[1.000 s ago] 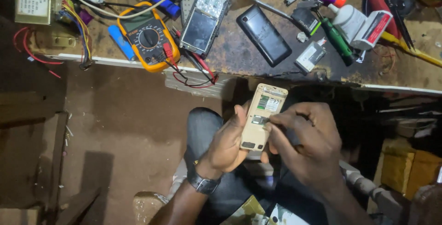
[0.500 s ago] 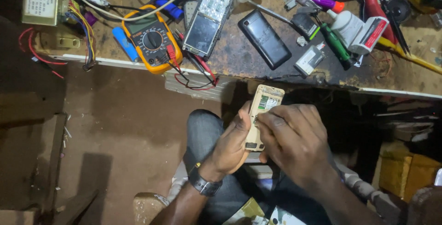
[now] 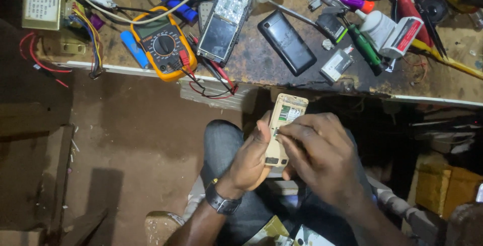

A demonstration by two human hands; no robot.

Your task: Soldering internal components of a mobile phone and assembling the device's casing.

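Observation:
My left hand (image 3: 251, 158) grips a small beige phone body (image 3: 283, 120) with its back open, held upright over my lap just below the workbench edge. A watch sits on that wrist. My right hand (image 3: 322, 158) lies over the lower half of the phone, its fingertips pinching at a small part inside the open back. What the fingers pinch is too small to make out.
The workbench (image 3: 261, 69) above carries a yellow multimeter (image 3: 162, 44) with red and black leads, an opened phone (image 3: 224, 22), a black phone (image 3: 287, 42), a battery (image 3: 338, 63), a white glue bottle (image 3: 387, 29), screwdrivers and wires. A yellow box (image 3: 443, 190) stands at right.
The camera view has shifted slightly. My right hand has slid further over the phone's open back, and the phone has tilted a little more upright in my left hand.

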